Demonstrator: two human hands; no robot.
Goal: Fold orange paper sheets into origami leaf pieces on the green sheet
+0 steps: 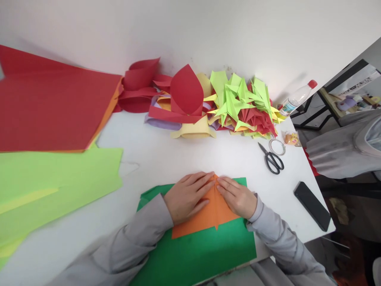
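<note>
A folded orange paper (212, 214) lies on a dark green sheet (205, 250) at the near edge of the white table (166, 155). My left hand (187, 196) lies flat on the orange paper's left half, fingers stretched toward its top point. My right hand (236, 195) presses flat on the right half, fingertips meeting the left hand's at the tip. Both hands hold nothing; they press the paper down.
Large red sheets (50, 107) and light green sheets (56, 182) cover the left. Folded paper shapes (214, 103) pile against the wall. Scissors (272, 159), a tape ring (277, 146), a plastic bottle (296, 98) and a black phone (312, 205) sit at the right.
</note>
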